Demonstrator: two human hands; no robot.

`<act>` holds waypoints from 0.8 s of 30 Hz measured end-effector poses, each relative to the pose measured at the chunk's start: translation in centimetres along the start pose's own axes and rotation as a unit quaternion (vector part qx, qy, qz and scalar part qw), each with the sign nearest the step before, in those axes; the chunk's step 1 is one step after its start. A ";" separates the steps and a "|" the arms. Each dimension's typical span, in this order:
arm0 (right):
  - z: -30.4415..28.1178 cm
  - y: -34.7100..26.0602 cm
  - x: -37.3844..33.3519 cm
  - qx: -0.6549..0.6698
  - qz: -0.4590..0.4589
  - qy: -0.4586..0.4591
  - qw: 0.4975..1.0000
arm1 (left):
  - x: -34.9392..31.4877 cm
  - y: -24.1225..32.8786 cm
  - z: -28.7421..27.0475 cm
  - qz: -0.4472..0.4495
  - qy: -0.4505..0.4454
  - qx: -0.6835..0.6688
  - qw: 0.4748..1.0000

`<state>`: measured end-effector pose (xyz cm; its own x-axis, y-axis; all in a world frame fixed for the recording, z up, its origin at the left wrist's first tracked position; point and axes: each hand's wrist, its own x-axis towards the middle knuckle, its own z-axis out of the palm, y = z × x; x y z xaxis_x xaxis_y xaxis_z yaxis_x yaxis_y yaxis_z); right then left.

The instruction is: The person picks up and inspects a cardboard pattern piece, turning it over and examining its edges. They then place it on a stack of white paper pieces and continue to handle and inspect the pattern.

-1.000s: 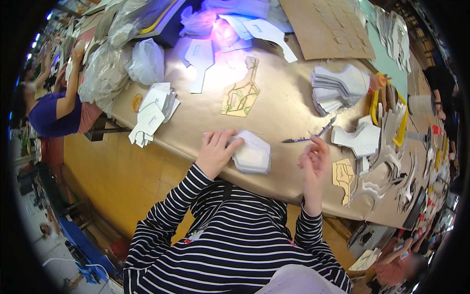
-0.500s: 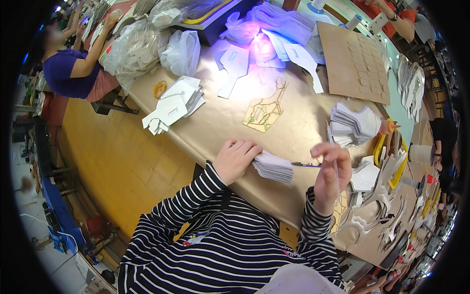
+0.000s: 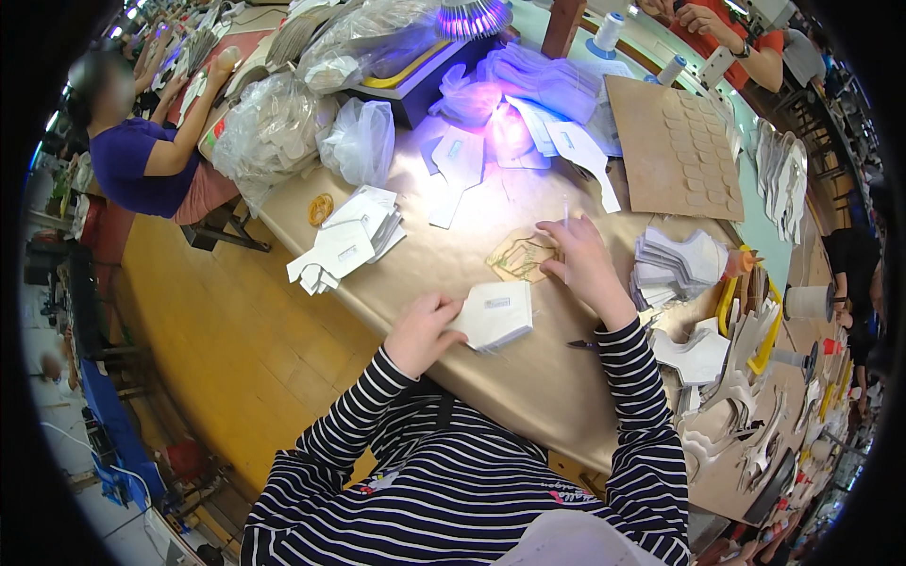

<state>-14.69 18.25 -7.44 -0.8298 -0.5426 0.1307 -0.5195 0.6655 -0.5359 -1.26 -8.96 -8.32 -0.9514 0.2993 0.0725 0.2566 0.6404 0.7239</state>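
Near the front edge of the table, my left hand (image 3: 423, 332) is closed on the left side of a neat stack of white cut pieces (image 3: 500, 323), each with a small label patch. Beyond it lies a yellow pattern template (image 3: 515, 257) with dark outlines. My right hand (image 3: 583, 266) reaches over the template, thumb and fingers closing around its right end, which they hide. A thin pale stick (image 3: 566, 209) shows faintly by the right fingers. On the mat by my right forearm lies a small dark pointed tool (image 3: 581, 344).
More white cut pieces (image 3: 354, 238) lie left, near rubber bands (image 3: 321, 209); another stack (image 3: 679, 267) is at right. Behind are plastic bags (image 3: 357, 141), a lit lamp (image 3: 472, 17) and a brown board (image 3: 675, 151). A co-worker in purple (image 3: 142, 156) sits far left.
My right hand has moved from the near right, where it was raised with the thin stick, forward to the template. The stack by my left hand now faces up flat, its label showing.
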 end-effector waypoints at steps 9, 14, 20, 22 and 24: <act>-2.7 -2.1 -1.7 -0.063 0.037 0.171 0.983 | 2.7 0.0 -0.7 -0.009 0.035 -0.058 0.998; -3.8 -3.5 -1.4 0.062 0.047 0.180 0.981 | 4.3 0.0 -0.1 -0.043 -0.072 -0.060 0.995; -3.4 -3.9 -2.2 0.065 0.056 0.191 0.978 | 5.5 -1.1 0.0 -0.092 -0.136 -0.101 0.981; -3.0 -3.5 -2.2 0.058 0.069 0.193 0.977 | 5.2 -0.7 -0.2 -0.085 -0.121 -0.116 0.982; -2.6 -3.2 -2.5 0.026 0.092 0.167 0.981 | 4.1 0.3 -0.5 -0.058 -0.103 -0.079 0.990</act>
<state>-11.48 18.79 -3.88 -0.9333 -0.2118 0.2901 -0.3516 0.7039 -0.6172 -5.20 -7.87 -7.50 -0.9142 0.3777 -0.1468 0.1020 0.5651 0.8187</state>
